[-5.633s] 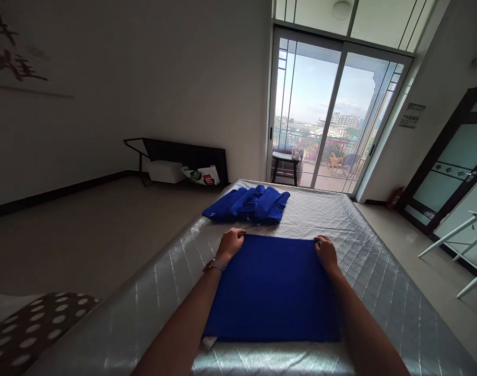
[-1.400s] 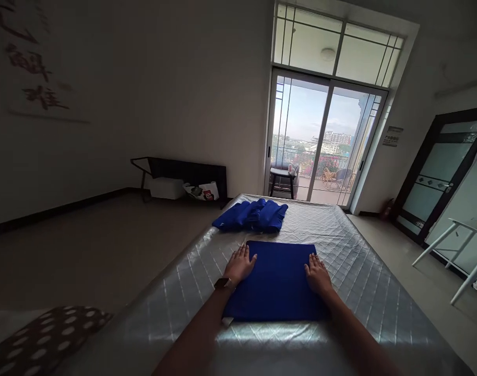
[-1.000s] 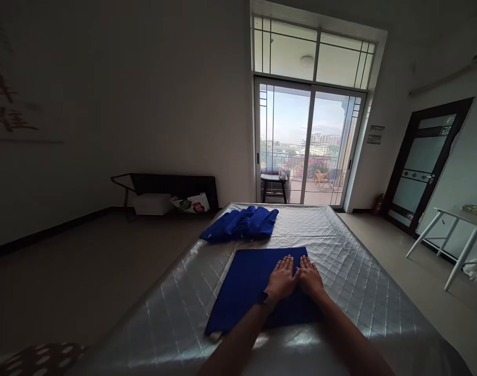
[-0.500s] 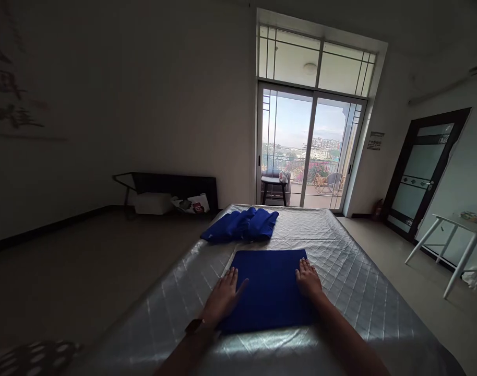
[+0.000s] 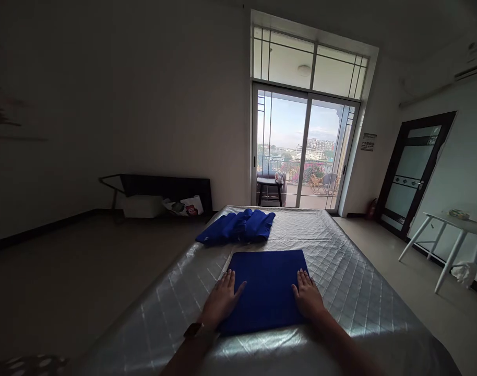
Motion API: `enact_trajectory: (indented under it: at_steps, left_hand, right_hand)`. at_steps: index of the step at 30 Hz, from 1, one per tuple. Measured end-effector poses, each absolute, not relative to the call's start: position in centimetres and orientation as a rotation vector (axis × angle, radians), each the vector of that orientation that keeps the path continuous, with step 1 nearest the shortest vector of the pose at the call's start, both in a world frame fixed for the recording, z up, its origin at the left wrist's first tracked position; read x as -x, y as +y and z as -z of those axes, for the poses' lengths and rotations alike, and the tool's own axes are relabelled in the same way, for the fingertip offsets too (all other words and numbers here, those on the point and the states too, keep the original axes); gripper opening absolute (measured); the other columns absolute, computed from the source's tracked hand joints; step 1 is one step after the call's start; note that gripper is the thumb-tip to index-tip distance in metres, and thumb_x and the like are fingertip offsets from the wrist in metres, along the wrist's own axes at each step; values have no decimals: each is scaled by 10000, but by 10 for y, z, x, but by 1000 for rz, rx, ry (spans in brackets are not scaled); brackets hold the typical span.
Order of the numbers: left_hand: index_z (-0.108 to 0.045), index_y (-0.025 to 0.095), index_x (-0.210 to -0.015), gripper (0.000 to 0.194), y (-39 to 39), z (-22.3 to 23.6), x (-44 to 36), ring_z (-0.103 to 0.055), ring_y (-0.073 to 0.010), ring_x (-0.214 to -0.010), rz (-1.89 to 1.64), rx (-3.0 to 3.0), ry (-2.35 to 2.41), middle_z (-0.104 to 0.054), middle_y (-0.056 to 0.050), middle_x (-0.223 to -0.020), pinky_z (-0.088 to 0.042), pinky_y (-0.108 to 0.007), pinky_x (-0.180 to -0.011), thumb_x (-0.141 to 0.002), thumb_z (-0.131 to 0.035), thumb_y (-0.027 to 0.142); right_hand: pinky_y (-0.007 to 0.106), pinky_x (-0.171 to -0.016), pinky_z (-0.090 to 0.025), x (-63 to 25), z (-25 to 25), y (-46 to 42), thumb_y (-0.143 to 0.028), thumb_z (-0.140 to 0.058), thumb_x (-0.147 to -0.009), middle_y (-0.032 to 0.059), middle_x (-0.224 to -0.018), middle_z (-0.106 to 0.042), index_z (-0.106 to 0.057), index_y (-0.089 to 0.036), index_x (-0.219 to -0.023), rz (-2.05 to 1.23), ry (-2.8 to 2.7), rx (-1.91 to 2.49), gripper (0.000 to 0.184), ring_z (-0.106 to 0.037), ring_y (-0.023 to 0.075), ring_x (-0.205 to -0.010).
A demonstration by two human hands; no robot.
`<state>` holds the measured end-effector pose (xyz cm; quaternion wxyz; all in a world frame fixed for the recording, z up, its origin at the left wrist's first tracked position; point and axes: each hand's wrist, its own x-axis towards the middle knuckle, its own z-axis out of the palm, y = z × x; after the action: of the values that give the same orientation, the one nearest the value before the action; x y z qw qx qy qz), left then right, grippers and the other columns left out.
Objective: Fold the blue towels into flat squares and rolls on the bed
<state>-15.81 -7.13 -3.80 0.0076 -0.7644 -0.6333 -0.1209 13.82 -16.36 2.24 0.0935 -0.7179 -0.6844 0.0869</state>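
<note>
A folded blue cloth (image 5: 266, 284) lies flat on the shiny quilted mattress (image 5: 340, 282) in front of me. My left hand (image 5: 222, 300) rests palm down on the cloth's left edge, fingers stretched out. My right hand (image 5: 308, 295) lies flat on its right edge, fingers spread. Neither hand grips anything. Farther along the mattress sits a row of folded blue cloths (image 5: 237, 229), apart from both hands.
A sliding glass door (image 5: 301, 151) to a balcony is beyond the mattress's far end. A dark low bench (image 5: 164, 188) with a box and bag stands at the left wall. A white table (image 5: 453, 230) stands at right, a dark door (image 5: 413, 175) behind it.
The cloth has gone from a larger sheet with its far corners held to a smaller fold. My hands met at its right side, then spread to opposite edges and slid slightly nearer.
</note>
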Motion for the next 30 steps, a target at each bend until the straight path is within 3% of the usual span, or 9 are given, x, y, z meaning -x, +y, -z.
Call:
enact_trajectory:
  at_steps: [5,9,14,20,26,30]
  left_hand:
    - [-415,-4,-1494,868,-83,16,123,-303,-336,-1497,354,2408,-1968,-373,-216,-1579,-273,-493,-1221,-968,-193,650]
    - [-403,85,-1526,738,-106,4,45,-303,-304,-1502,440,2687,-1629,-381,-158,-1590,-280,-489,-1223,-1018,-139,551]
    - [-393,107,-1534,714,-120,4,-10,-290,-270,-1508,373,2853,-1415,-361,-149,-1599,-268,-470,-1230,-1034,-81,510]
    - [-396,123,-1535,713,-101,15,72,-269,-279,-1515,284,2677,-1676,-330,-128,-1616,-260,-469,-1232,-1021,-148,551]
    - [-388,36,-1519,788,-92,29,168,-310,-297,-1499,361,2419,-1997,-356,-193,-1594,-268,-478,-1221,-1001,-167,587]
    - [-429,58,-1502,815,-93,34,174,-327,-301,-1492,492,2380,-2012,-390,-192,-1580,-288,-478,-1211,-984,-193,641]
  right_hand:
    - [384,-1240,-162,-137,-22,-163,-380,-248,-1028,126,-1633,-251,-274,-67,-1579,-253,-2003,2114,635,-181,211,-1536]
    - [386,-1237,-172,-139,-17,-161,-359,-252,-1025,139,-1627,-270,-288,-59,-1572,-227,-2012,2099,625,-184,215,-1536]
    - [401,-1237,-168,-141,-12,-160,-274,-290,-1005,144,-1624,-276,-313,-68,-1566,-177,-2102,2046,597,-189,228,-1535]
    - [376,-1237,-172,-138,-22,-163,-351,-251,-1026,133,-1630,-266,-294,-60,-1570,-228,-2015,2107,618,-190,213,-1534]
    - [395,-1240,-175,-136,-22,-162,-339,-252,-1019,136,-1629,-262,-295,-35,-1564,-242,-2029,2106,626,-189,214,-1534]
    - [410,-1226,-233,-137,-46,-165,-339,-314,-997,128,-1599,-368,-415,-71,-1525,-208,-1969,2072,600,-280,245,-1509]
